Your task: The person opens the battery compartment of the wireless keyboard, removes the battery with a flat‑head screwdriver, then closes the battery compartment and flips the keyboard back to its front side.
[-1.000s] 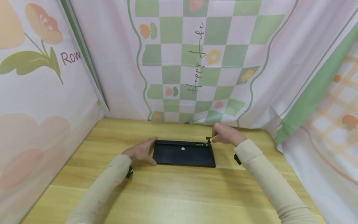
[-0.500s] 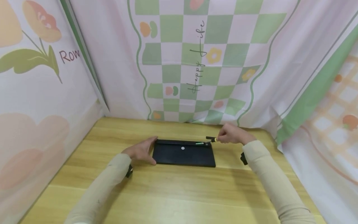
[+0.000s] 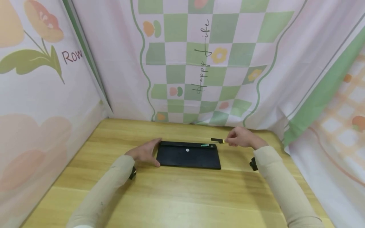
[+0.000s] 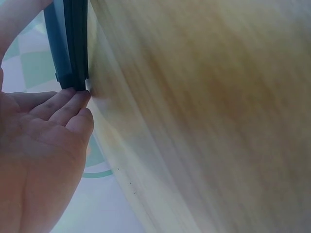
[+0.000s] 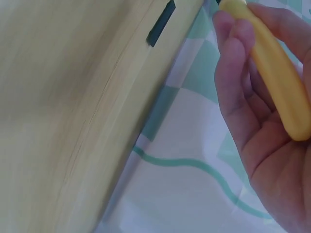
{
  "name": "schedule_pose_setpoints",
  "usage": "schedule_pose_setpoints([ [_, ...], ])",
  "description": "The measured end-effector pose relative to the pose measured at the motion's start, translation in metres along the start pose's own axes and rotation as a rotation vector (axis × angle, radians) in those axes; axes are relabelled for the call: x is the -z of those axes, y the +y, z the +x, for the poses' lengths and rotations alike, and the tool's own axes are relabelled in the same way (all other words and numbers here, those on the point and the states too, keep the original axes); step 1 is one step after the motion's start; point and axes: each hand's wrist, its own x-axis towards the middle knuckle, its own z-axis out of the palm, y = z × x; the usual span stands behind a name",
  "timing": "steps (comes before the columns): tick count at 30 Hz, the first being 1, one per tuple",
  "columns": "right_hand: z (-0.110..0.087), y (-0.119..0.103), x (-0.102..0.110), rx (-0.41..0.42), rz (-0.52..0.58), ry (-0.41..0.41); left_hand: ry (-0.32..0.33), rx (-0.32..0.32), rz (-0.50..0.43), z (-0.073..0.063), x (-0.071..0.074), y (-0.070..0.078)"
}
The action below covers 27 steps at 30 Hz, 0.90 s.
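Note:
A black slab that looks like an overturned keyboard (image 3: 185, 160) lies on the table, a raised ridge along its far side and a white round spot on it. My left hand (image 3: 144, 153) holds its left end, thumb at the near corner and fingers at the far one. At the ridge's right end sits a small green battery (image 3: 204, 145). Just right of the keyboard, my right hand (image 3: 242, 137) grips a yellow-handled screwdriver (image 5: 282, 77), its thin shaft pointing left; the tip is hard to see. Behind that corner lies a small black strip (image 3: 216, 140), perhaps a battery cover.
The wooden table (image 3: 182, 193) reaches forward to a checked curtain (image 3: 196, 79). More printed cloth hangs on the left (image 3: 42, 104) and right (image 3: 342, 126).
My right hand has drawn the screwdriver rightward, off the keyboard's far right corner. The battery shows more fully now. My left hand has kept its place.

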Motion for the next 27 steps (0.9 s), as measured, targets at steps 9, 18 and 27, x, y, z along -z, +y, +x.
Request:
schedule_pose_setpoints([
  [9,-0.021,0.024,0.001,0.019,-0.091,0.199,0.013,0.011,0.003,0.000,0.000,0.003],
  [18,-0.038,0.058,-0.007,-0.049,-0.119,0.358,0.021,0.033,-0.031,0.001,-0.002,0.002],
  [27,-0.047,0.075,-0.028,-0.052,-0.061,0.386,0.022,0.032,0.015,-0.001,-0.002,0.005],
])
